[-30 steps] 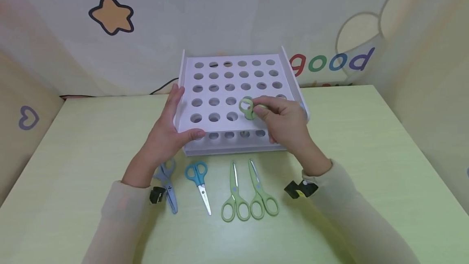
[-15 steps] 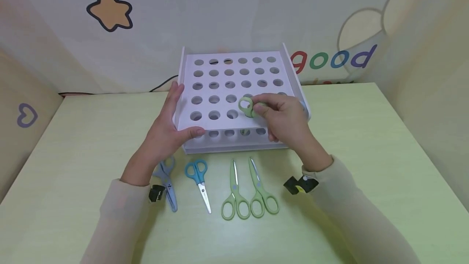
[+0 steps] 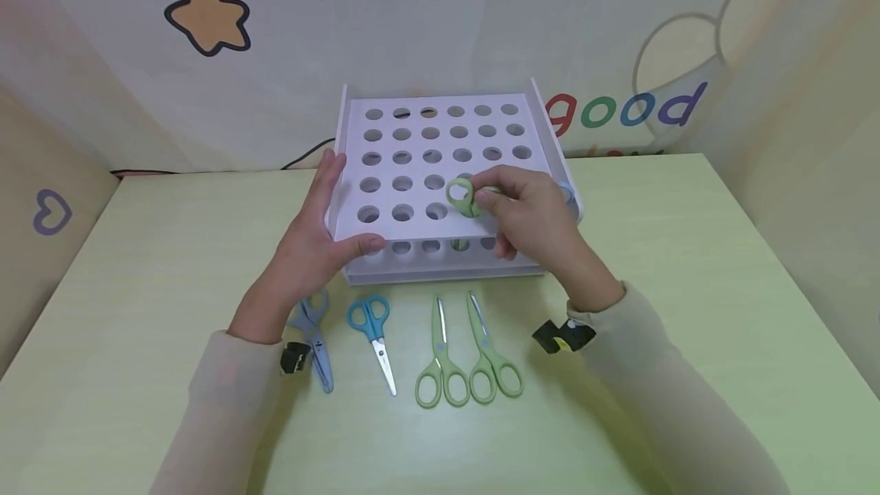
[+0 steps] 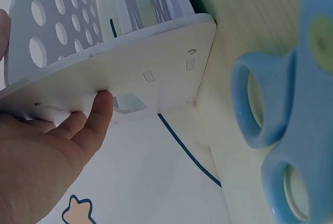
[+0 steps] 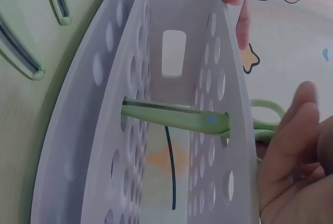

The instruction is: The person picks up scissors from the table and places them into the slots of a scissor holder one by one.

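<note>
Green scissors (image 3: 461,197) stand in a hole near the front of the white rack (image 3: 406,231). In the right wrist view their closed blades (image 5: 171,117) pass point-down through both perforated boards. My right hand (image 3: 532,212) pinches one handle loop between thumb and index finger; the other loop shows to its left. My left hand (image 3: 302,258) rests on the rack's front left corner, fingers fairly straight against the outer side wall and thumb along the front edge. In the left wrist view its fingertips touch the side panel (image 4: 171,73).
In front of the rack lie pale blue scissors (image 3: 315,338), teal scissors (image 3: 374,338) and two green pairs, the left green scissors (image 3: 440,365) and the right green scissors (image 3: 491,361). A blue loop (image 3: 567,191) shows behind my right hand. A patterned backdrop (image 3: 440,21) stands behind.
The green scissors in my right hand have sunk slightly deeper into the hole, and the hand has gone down with them. My left hand has stayed on the rack's corner.
</note>
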Demonstrator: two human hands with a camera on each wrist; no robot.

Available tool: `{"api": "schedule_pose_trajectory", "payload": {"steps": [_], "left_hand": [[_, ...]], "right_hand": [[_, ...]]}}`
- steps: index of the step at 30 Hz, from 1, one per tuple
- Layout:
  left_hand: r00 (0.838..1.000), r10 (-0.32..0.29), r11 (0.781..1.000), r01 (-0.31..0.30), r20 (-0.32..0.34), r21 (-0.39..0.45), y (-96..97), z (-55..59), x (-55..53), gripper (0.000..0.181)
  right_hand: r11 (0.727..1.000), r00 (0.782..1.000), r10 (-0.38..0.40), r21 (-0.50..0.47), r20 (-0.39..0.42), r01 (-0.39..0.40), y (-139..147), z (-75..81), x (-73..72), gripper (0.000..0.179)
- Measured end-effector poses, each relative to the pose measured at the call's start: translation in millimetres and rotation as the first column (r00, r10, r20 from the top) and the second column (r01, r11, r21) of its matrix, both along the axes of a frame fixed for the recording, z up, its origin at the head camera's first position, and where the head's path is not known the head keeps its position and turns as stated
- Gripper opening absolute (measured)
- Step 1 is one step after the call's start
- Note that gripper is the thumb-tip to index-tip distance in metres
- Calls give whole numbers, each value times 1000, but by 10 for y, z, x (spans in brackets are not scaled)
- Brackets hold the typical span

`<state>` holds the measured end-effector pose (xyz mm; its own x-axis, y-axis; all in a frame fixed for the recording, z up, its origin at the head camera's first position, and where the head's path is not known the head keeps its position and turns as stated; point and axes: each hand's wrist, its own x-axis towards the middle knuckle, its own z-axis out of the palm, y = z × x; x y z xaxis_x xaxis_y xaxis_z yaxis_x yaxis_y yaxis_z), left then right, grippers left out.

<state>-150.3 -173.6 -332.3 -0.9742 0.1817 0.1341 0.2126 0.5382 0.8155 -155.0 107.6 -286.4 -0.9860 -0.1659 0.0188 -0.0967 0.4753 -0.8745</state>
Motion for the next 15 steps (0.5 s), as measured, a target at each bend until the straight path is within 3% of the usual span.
{"api": "schedule_pose_trajectory", "payload": {"steps": [7, 15], "left_hand": [[1000, 1, 1000, -1, -8, -1, -15, 0, 8, 116], [1000, 1, 1000, -1, -9, 0, -2, -9, -3, 115]], "right_hand": [[999, 998, 46, 0, -51, -46, -58, -33, -11, 11], [1000, 999, 13, -1, -46, -13, -80, -49, 3, 13]]}}
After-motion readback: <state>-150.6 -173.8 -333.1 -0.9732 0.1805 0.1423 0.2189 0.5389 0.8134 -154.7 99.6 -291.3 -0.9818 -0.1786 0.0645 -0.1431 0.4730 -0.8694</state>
